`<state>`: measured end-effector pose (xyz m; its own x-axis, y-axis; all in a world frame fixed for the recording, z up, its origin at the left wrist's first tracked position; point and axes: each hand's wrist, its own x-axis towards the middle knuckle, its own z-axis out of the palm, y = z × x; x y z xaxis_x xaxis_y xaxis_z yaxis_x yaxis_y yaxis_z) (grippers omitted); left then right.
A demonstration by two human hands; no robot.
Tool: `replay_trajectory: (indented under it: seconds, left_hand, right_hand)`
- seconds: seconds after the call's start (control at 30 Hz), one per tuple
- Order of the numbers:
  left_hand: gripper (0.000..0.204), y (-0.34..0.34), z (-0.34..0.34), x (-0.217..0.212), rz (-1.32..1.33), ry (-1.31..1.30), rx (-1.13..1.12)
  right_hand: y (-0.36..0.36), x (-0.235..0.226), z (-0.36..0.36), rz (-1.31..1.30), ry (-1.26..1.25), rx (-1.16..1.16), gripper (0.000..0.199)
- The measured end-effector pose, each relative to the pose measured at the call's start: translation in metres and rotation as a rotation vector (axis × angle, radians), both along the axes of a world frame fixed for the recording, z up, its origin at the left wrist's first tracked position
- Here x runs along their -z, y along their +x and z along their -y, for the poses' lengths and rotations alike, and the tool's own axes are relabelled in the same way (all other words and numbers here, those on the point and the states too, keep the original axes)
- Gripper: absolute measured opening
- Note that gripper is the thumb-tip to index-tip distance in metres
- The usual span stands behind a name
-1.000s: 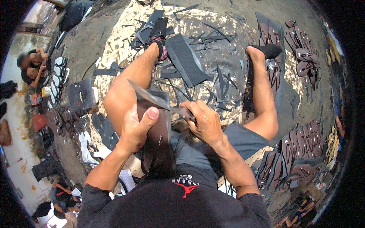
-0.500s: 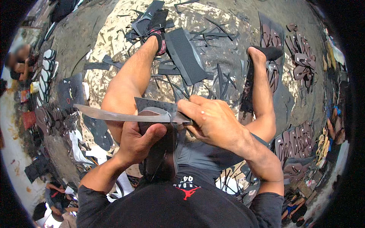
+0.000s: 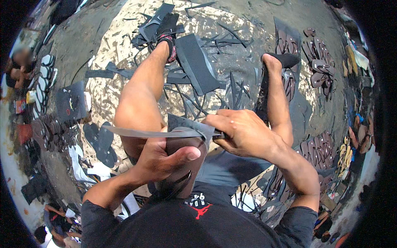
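My left hand point(image 3: 155, 163) grips a brown flip-flop point(image 3: 182, 177), its thumb pressed on the upper face. Dark straps show near the end closest to my shirt. Around the flip-flop's far end juts a flat dark rubber sheet point(image 3: 182, 121). In my right hand point(image 3: 248, 134), fingers closed, is a long knife point(image 3: 142, 133) whose curved metal blade points left. The blade lies across the far end of the flip-flop, at the rubber's edge. Its handle is mostly hidden by my right fingers, which are close beside the rubber.
Between my outstretched legs lie a black rubber slab point(image 3: 196, 66) and several dark offcut strips point(image 3: 233, 91). Brown flip-flops point(image 3: 322, 72) sit in groups at the right, with more point(image 3: 45, 128) at the left beside white-topped ones point(image 3: 43, 82). Other people point(image 3: 60, 225) sit at the left edge.
The flip-flop has turned, so more of its upper face shows. My hands, the knife and the rubber sheet have shifted slightly right, while the scene around has moved a little left.
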<state>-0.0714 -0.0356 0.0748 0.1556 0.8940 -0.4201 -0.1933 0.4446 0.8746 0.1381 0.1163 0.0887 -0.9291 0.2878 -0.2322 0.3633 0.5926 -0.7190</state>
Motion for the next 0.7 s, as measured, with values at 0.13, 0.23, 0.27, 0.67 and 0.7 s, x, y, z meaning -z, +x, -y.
replay_trajectory:
  seconds: [0.13, 0.23, 0.27, 0.67, 0.7]
  left_hand:
    - [0.034, 0.003, -0.007, -0.003, 0.017, -0.049, 0.087]
    - [0.035, 0.010, -0.011, -0.007, -0.076, 0.094, 0.145]
    - [0.044, 0.004, -0.015, -0.009, -0.124, 0.035, 0.292]
    - [0.085, 0.002, -0.036, 0.018, 0.762, 0.242, -0.732]
    - [0.080, 0.025, -0.043, 0.035, 0.446, 0.464, -0.771]
  right_hand:
    - [-0.014, 0.001, -0.012, -0.095, -0.028, -0.128, 0.029]
    - [-0.024, -0.008, -0.026, -0.043, -0.126, -0.254, 0.026]
    - [-0.025, -0.008, -0.033, -0.015, -0.161, -0.300, 0.025]
    - [0.038, 0.069, 0.049, -0.283, -0.074, 0.797, 0.046]
    - [0.026, 0.091, 0.060, -0.405, 0.040, 0.689, 0.047]
